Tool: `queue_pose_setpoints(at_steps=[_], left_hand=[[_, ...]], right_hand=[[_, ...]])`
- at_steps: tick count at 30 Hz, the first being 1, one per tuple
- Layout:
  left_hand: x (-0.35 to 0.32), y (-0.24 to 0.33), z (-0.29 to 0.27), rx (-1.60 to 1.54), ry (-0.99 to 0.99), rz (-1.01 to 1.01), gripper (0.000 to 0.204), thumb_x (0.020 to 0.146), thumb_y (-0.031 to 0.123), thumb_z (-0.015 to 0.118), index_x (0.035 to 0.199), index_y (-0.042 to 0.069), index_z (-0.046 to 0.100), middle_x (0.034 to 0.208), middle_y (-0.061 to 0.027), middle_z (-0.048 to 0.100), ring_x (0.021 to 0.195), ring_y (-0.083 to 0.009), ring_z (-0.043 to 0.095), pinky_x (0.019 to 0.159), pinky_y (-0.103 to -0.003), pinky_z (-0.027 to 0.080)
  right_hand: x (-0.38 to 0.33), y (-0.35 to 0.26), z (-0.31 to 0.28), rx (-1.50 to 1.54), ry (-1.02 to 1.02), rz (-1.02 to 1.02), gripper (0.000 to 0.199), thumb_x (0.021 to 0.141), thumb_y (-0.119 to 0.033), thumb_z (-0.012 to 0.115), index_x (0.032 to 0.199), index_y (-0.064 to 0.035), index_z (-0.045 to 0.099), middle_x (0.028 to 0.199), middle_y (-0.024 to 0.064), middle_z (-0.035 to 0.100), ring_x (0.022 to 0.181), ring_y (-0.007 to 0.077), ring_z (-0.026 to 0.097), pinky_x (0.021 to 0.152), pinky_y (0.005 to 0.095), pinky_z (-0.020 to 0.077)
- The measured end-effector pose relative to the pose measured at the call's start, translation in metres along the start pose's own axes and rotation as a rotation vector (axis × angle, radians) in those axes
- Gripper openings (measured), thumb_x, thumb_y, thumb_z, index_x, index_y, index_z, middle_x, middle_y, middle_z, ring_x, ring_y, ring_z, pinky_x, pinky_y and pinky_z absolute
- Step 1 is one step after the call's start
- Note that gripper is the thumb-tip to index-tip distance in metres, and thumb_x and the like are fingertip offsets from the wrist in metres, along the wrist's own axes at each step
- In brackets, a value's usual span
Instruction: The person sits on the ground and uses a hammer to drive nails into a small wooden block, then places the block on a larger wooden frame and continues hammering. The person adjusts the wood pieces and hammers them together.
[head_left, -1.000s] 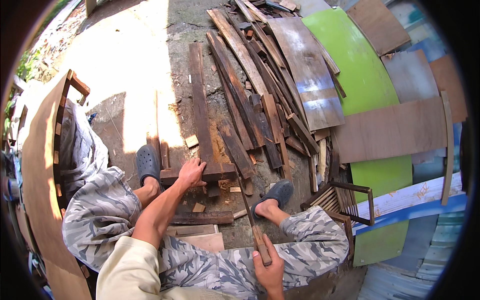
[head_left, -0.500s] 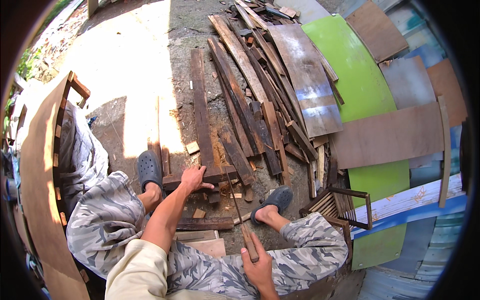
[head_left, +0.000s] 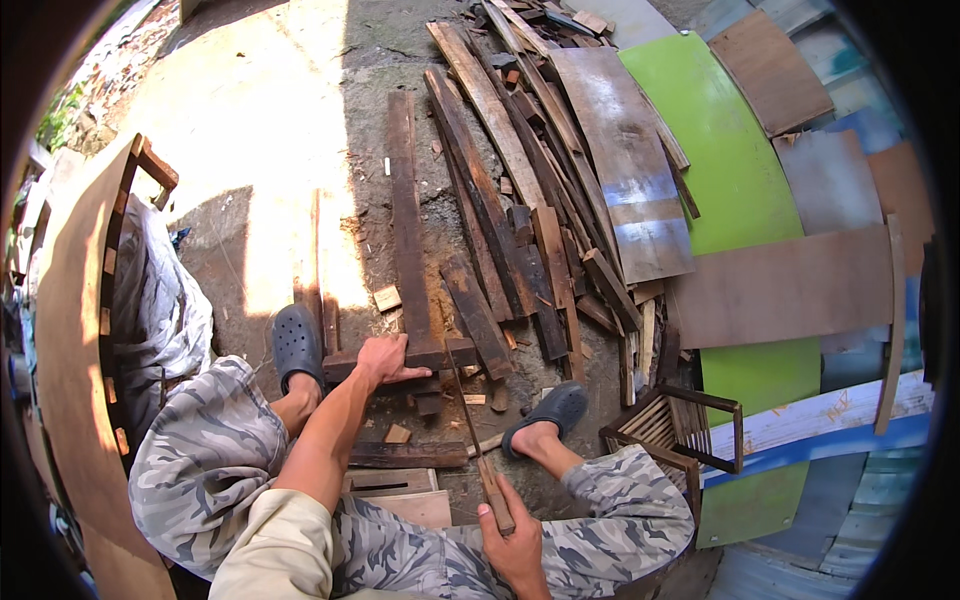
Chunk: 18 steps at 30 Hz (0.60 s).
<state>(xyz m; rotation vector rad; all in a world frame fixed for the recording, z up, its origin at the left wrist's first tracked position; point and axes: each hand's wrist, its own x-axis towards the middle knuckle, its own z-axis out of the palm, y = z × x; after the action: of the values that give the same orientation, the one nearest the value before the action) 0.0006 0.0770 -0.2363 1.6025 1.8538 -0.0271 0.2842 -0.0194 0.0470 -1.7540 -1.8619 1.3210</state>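
My left hand (head_left: 382, 360) presses down on a short dark wooden beam (head_left: 428, 354) lying crosswise in front of me, its fingers bent over the top and its thumb stretched to the right. In my right hand (head_left: 514, 545) is the wooden handle of a handsaw (head_left: 494, 498). Its narrow blade points away from me and meets the beam near the right end, to the right of my left hand. Dark wood blocks (head_left: 428, 403) sit beneath the beam. A long dark plank (head_left: 405, 200) stretches away behind it.
Several old planks (head_left: 490, 200) are heaped ahead and to the right. Beyond them lie a bright green sheet (head_left: 700, 140) and brown panels (head_left: 780, 288). A slatted wooden frame (head_left: 655, 420) stands near my right foot. A long curved panel (head_left: 75, 330) leans at left.
The view has shifted slightly. My left hand keeps its place on the beam, and the saw stays against the wood with hardly any visible movement.
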Motion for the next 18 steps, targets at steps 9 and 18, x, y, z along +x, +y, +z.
queue_pose_setpoints(at_steps=[9, 18], left_hand=[[0.003, -0.011, 0.023, 0.055, 0.149, 0.105, 0.099, 0.072, 0.088, 0.058, 0.103, -0.006, 0.060, 0.097, -0.0227, 0.068, 0.096, -0.0367, 0.068, 0.086, -0.044, 0.055], [0.005, -0.002, 0.013, 0.057, 0.028, 0.025, 0.105, 0.070, 0.091, 0.057, 0.105, -0.008, 0.061, 0.096, -0.0250, 0.068, 0.094, -0.0374, 0.069, 0.085, -0.046, 0.055]], right_hand=[[0.006, -0.034, -0.005, -0.046, -0.131, 0.041, 0.056, 0.094, -0.018, 0.065, 0.143, 0.0029, 0.049, 0.115, 0.0318, 0.068, 0.106, 0.0425, 0.069, 0.086, 0.0427, 0.0559], [-0.001, -0.029, 0.000, -0.067, -0.116, 0.049, 0.056, 0.094, -0.019, 0.064, 0.143, 0.0030, 0.049, 0.109, 0.0314, 0.069, 0.098, 0.0423, 0.071, 0.081, 0.0426, 0.0574]])
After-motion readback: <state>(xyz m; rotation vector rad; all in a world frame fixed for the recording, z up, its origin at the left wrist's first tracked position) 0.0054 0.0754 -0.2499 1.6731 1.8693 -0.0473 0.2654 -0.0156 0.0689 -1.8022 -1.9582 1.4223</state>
